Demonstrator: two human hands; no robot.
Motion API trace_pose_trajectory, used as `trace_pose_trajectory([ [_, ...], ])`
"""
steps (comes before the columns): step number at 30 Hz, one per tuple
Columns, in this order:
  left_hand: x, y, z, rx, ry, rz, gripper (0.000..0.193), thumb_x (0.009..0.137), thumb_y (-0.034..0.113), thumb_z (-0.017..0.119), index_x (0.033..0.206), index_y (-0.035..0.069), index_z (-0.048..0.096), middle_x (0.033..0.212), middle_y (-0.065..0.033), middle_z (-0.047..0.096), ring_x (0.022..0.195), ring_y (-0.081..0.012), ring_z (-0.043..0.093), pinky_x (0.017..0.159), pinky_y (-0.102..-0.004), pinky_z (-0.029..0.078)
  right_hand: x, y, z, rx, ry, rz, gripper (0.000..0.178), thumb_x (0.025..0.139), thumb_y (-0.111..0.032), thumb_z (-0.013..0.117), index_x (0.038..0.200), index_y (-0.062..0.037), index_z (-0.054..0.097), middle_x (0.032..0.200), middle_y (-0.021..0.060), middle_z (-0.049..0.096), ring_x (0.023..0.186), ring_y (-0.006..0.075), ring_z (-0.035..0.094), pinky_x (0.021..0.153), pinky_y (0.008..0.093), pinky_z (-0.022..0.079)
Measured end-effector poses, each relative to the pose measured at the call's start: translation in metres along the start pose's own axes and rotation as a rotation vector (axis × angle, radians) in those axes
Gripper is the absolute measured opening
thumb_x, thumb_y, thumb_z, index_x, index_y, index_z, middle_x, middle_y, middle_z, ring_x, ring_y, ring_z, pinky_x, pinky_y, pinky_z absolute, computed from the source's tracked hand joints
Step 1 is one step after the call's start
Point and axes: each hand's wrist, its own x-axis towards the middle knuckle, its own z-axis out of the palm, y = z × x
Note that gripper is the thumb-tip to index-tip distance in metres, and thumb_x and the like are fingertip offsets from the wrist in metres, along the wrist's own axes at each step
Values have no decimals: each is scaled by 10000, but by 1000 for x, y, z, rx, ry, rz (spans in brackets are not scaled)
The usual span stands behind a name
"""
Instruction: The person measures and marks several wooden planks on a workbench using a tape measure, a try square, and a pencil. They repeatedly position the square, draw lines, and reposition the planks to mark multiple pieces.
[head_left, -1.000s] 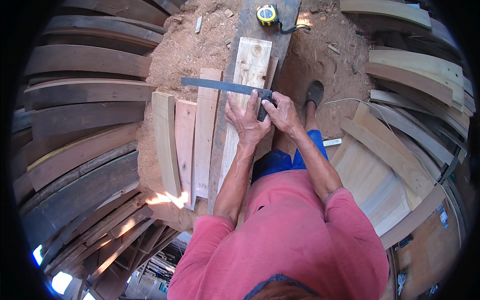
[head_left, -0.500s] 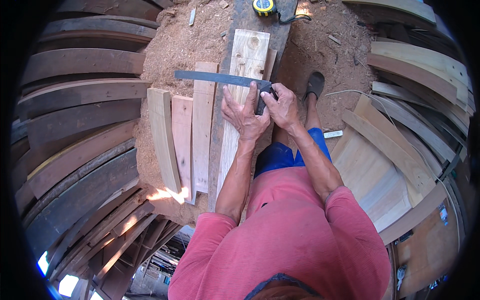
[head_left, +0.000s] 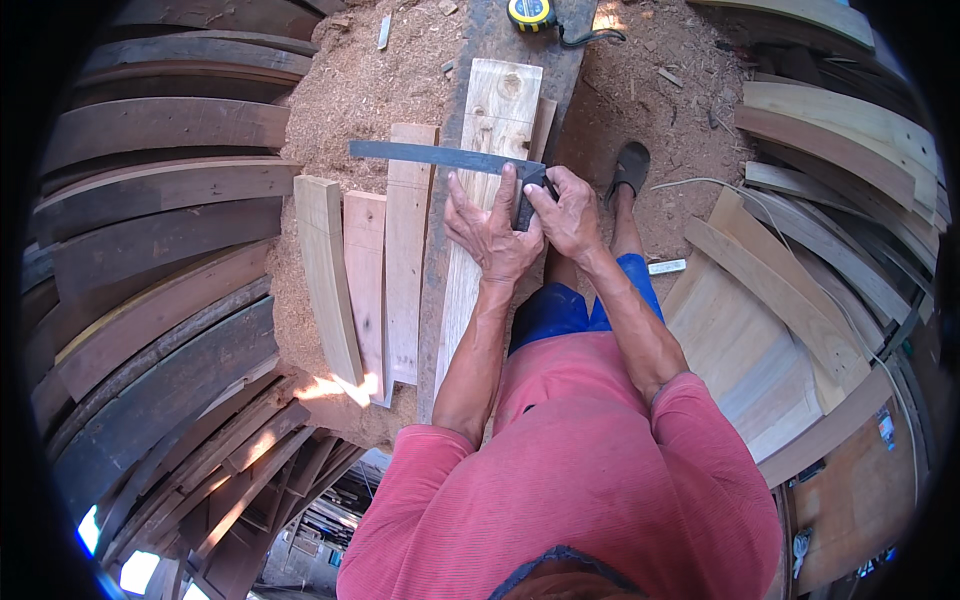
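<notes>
Left hand (head_left: 493, 240), fingers spread wide, touches one metal square (head_left: 430, 154) across one pale board (head_left: 503, 95); right hand (head_left: 572, 218) grips its handle (head_left: 522, 212). Left of the fingers lie three planks (head_left: 365, 280).

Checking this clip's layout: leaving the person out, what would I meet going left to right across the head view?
Dark stacked boards, yellowish board, pinkish board, longer board, knotted board, small whitish strip, stacked boards at right.
</notes>
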Motion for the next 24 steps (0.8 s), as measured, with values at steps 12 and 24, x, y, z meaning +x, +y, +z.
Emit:
trace_pose_trajectory([
  [12,1,1,-1,-10,-3,-4,802,817,434,909,1573,473,644,1733,-346,287,1423,-518,393,1180,-642,326,1,-1,-2,9,-16,-4,299,946,-281,784,984,11,733,791,185,710,719,306,710,691,456,546],
  [24,1,3,-1,-30,-5,-4,822,813,410,877,1591,463,616,1711,-364,292,1445,-544,375,1180,-668,311,3,-1,-4,-2,-50,35,301,951,-261,779,988,31,720,837,220,737,767,319,744,726,463,564],
])
